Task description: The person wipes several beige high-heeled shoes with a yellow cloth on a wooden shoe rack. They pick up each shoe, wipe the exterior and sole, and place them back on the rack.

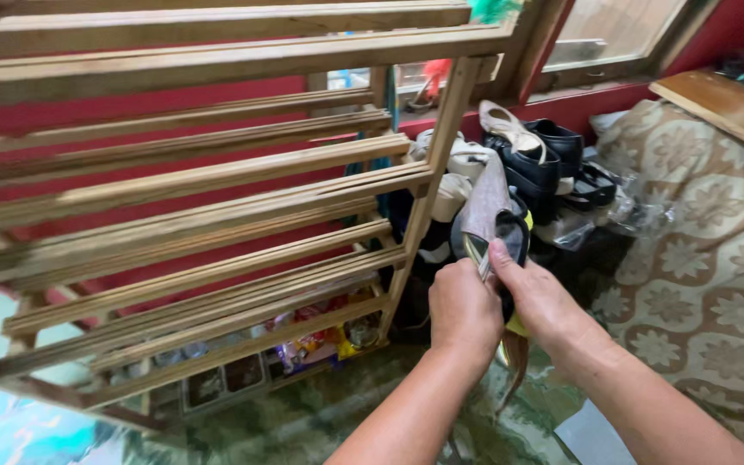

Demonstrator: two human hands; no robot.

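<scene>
Two hands are on one grey-beige flat shoe (486, 207), which you hold upright just in front of the shoe pile (544, 172), its toe pointing up and its dark insole facing you. Your left hand (462, 310) is wrapped around the lower part of the shoe, and your right hand (537, 297) is closed on it from the right, thumb pressed against the inner rim. Both hands are pressed close together on this one shoe; whether a second shoe hangs below them I cannot tell. You seem to be partway through sorting footwear, with this shoe picked up and not yet placed. To the left, the slatted wooden rack (217, 198) stands bare, tilted toward you. A patterned cloth (699, 258) lies at the right. Setting the shoe on a slat would call for a leftward swing and a flat sole.
</scene>
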